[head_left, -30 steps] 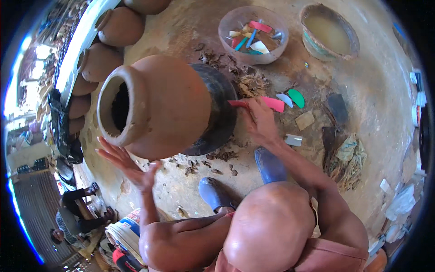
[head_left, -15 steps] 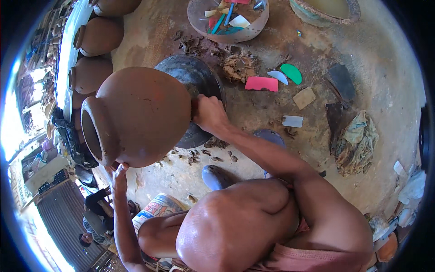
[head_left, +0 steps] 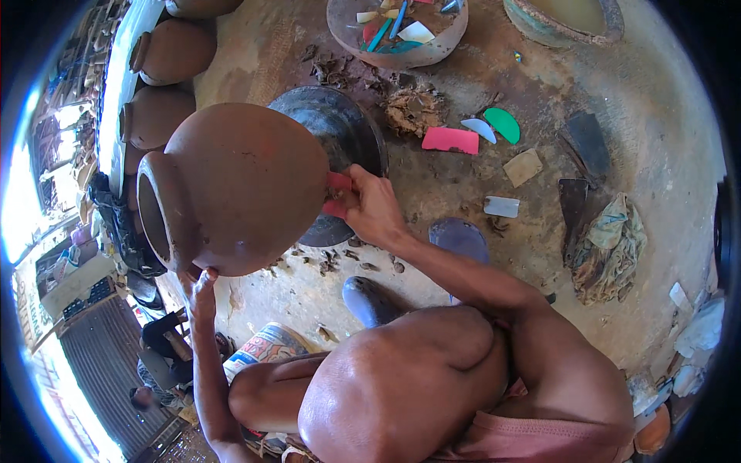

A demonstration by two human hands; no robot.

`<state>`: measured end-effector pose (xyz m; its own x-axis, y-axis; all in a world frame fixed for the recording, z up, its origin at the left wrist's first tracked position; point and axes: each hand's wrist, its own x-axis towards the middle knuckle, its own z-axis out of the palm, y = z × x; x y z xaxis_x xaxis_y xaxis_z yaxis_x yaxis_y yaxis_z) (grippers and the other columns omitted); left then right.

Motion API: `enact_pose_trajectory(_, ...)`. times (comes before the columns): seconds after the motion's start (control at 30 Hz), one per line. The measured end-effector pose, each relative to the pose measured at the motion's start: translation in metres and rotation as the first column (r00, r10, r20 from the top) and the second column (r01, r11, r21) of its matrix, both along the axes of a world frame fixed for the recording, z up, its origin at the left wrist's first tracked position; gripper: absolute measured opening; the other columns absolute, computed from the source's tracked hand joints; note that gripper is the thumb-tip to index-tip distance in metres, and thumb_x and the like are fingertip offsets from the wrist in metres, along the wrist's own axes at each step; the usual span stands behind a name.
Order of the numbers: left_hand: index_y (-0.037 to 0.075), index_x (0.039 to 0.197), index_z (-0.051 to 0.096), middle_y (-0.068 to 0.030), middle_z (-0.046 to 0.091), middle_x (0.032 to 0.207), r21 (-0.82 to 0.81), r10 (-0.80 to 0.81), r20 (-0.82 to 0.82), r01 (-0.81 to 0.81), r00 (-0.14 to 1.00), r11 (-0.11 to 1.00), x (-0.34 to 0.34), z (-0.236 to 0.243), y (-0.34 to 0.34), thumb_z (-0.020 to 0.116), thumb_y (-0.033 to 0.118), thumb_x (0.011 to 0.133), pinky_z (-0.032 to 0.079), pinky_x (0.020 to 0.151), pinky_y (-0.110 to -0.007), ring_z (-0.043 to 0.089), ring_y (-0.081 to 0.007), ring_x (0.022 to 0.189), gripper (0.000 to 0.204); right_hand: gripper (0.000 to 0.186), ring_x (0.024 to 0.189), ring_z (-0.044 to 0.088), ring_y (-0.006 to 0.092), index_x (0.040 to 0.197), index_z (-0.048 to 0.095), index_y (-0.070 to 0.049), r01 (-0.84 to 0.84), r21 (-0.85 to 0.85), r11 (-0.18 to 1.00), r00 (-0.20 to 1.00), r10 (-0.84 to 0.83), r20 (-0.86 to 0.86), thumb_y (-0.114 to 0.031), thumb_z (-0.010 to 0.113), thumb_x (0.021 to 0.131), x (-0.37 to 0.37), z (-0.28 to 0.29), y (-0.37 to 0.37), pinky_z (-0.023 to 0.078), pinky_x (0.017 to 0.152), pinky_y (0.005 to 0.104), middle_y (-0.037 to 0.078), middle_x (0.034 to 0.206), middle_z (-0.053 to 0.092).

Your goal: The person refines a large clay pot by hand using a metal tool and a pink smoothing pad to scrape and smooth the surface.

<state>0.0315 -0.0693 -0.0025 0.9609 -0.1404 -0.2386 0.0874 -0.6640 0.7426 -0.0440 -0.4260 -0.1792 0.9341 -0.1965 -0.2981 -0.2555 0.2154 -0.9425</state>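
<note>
A large brown clay pot (head_left: 243, 181) lies tilted, its mouth toward the left, beside a dark round wheel (head_left: 312, 108) that it partly covers. My left hand (head_left: 199, 292) grips it from below near the neck, fingers mostly hidden behind the clay. My right hand (head_left: 372, 204) is closed on a red scraper (head_left: 336, 207) at the pot's rounded bottom. Right of the wheel lie a pink scraper (head_left: 451, 140), a white one (head_left: 478, 128) and a green one (head_left: 502, 124) on the floor.
Several pots (head_left: 174, 52) line the left side. A bowl of tools (head_left: 351, 27) and a water tub (head_left: 540, 31) stand at the back. A cloth (head_left: 606, 262), plates (head_left: 587, 147) and clay scraps lie right and ahead. A person (head_left: 158, 359) sits at lower left.
The pot has swung leftward and off part of the wheel. My left hand, spread before, has moved beneath its neck. My right hand has moved left to the pot's bottom with the red scraper.
</note>
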Motion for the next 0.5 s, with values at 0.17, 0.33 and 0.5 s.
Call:
enact_pose_trajectory(0.17,-0.001,0.159,0.035,-0.0153,0.053,0.15,0.043,0.1,0.117,-0.105,0.988,0.993,-0.008,-0.006,-0.02,0.09,0.073,0.07,0.042,0.115,-0.047,0.052,-0.0281,0.137,0.128,0.02,0.086,0.079,0.0387,0.113,0.065,0.008,0.007,0.098,0.995,0.993,-0.019,0.117,0.003,0.06,0.095,-0.016,0.041,-0.012,0.06,0.073,0.0469,0.027,0.094,0.076)
enact_pose_trajectory(0.33,0.0,0.159,0.036,-0.0164,0.051,0.152,0.024,0.036,0.062,-0.037,0.997,0.999,-0.007,0.003,-0.033,0.091,0.066,0.072,0.039,0.118,-0.049,0.05,-0.0296,0.14,0.123,0.019,0.079,0.081,0.028,0.115,0.069,0.001,0.053,0.162,0.985,0.903,-0.117,0.414,0.0,0.063,0.096,-0.014,0.107,-0.037,0.058,0.064,0.0434,0.022,0.083,0.075)
enact_pose_trajectory(0.5,0.0,0.158,0.037,-0.0167,0.051,0.153,0.025,0.08,0.114,-0.084,0.99,0.996,-0.009,-0.001,-0.032,0.092,0.064,0.074,0.038,0.118,-0.048,0.05,-0.0301,0.141,0.119,0.013,0.068,0.076,0.03,0.108,0.071,-0.004,0.386,-0.065,0.92,0.802,-0.299,0.517,-0.01,0.068,0.097,0.026,0.064,-0.082,0.054,0.057,0.0419,0.018,0.076,0.073)
